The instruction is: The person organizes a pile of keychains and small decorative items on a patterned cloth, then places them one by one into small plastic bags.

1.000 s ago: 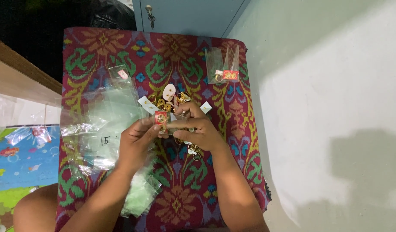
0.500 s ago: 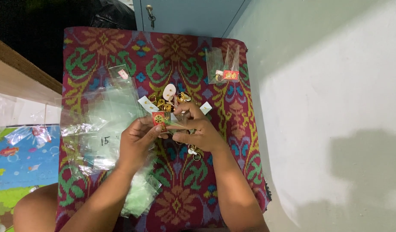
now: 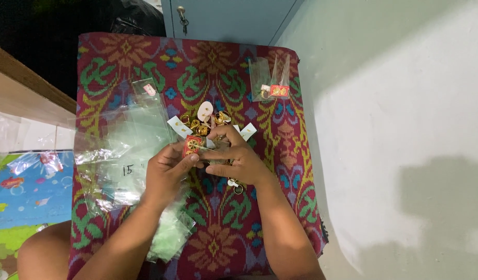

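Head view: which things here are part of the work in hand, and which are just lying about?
In hand:
- small red card, pinched between left hand and right hand
- heap of gold rings and white tags just beyond the fingers
- stack of clear bags under the left hand

Lying about:
- finished packets at the far corner
- patterned cloth
- cardboard box
- play mat
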